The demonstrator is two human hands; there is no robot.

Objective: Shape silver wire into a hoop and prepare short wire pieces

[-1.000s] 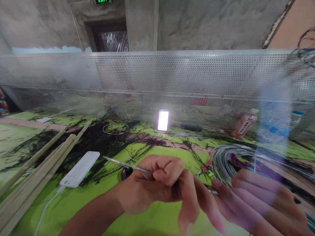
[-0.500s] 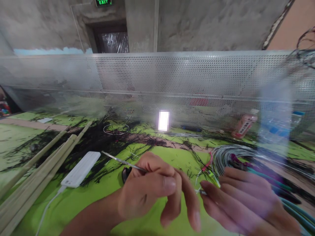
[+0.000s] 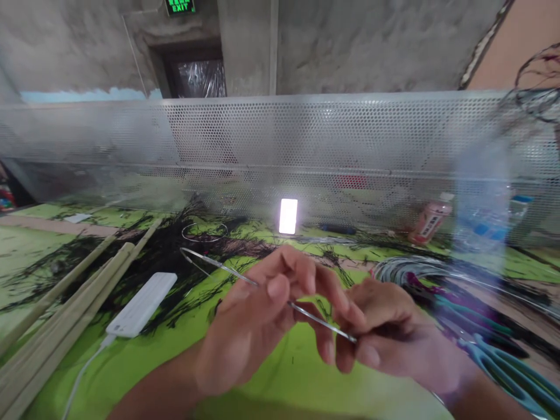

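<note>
Head view: left hand [image 3: 245,329] grips metal rod [image 3: 321,321] midway, right hand [image 3: 389,324] pinches one end.

Perforated panel [image 3: 341,134] blocks ahead; sticks [image 3: 70,321] crowd left.

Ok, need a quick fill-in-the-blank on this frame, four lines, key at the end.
1. The thin silvery wire reaches the fingertips of the right hand and passes behind the ____ of the left hand.
2. The wooden sticks lie on the ____ side of the white device in view.
3. The lit sign spells the English word ____.
4. The table under the hands is coloured ____.

Missing words: thumb; left; EXIT; green.
</note>
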